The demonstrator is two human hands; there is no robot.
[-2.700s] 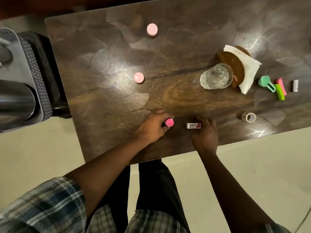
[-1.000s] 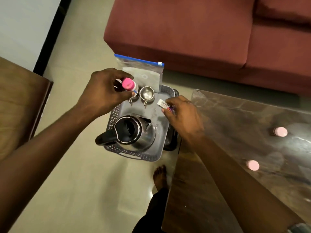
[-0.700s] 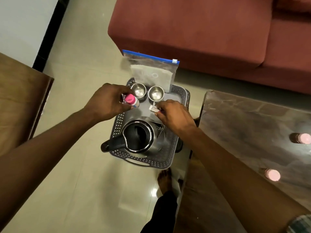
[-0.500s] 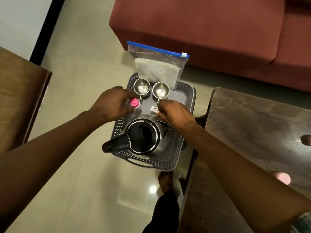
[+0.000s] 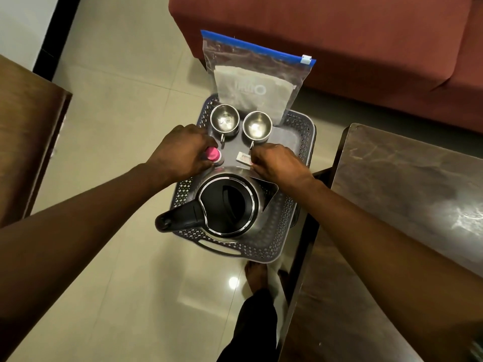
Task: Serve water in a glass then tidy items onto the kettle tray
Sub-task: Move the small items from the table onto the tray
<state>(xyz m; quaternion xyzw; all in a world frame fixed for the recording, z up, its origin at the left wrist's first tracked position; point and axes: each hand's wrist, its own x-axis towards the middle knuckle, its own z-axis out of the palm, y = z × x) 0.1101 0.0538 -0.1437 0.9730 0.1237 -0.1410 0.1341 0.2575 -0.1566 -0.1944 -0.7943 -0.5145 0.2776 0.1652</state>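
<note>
Tidying step — placement on kettle tray [image 5: 287,142].
Left hand [image 5: 180,152] grips pink-capped bottle [image 5: 212,154], right hand [image 5: 277,163] pinches white box [image 5: 243,157] — release judged next.

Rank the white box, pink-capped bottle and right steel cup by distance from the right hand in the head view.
1. White box: in the right hand's fingers.
2. Right steel cup: just behind.
3. Pink-capped bottle: far left, in the left hand.
</note>
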